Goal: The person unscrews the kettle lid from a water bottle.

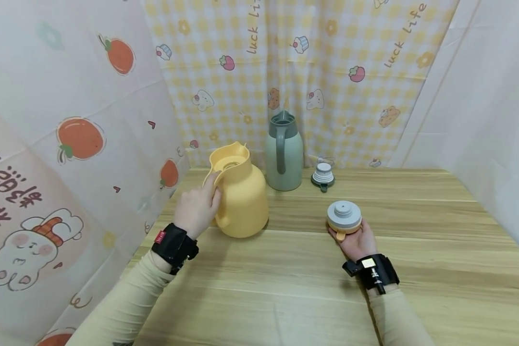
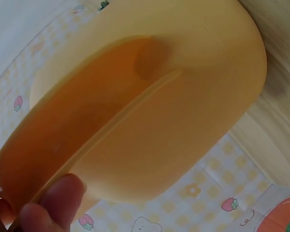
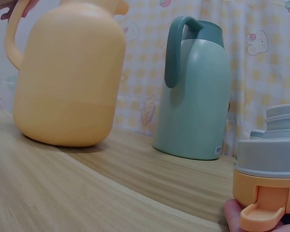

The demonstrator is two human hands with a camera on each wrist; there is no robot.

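Note:
At the left of the table is a yellow vacuum jug [image 1: 244, 202], its top uncovered. My left hand [image 1: 196, 204] grips the upper end of the jug's handle [image 2: 111, 121], the thumb pressed along its edge. Over on the right, my right hand [image 1: 360, 242] holds a grey-and-yellow jug lid [image 1: 344, 215] from below and the side. That lid is upside down, grey stopper upward, with its yellow tab [image 3: 263, 215] toward me. Its fingers are mostly hidden beneath the lid.
Behind stands a green vacuum jug [image 1: 287, 161], also uncovered, handle facing me. Beside it a grey-and-green lid [image 1: 323, 177] lies upside down on the wooden table [image 1: 259, 288]. Printed curtains [image 1: 328, 72] close off the back and sides.

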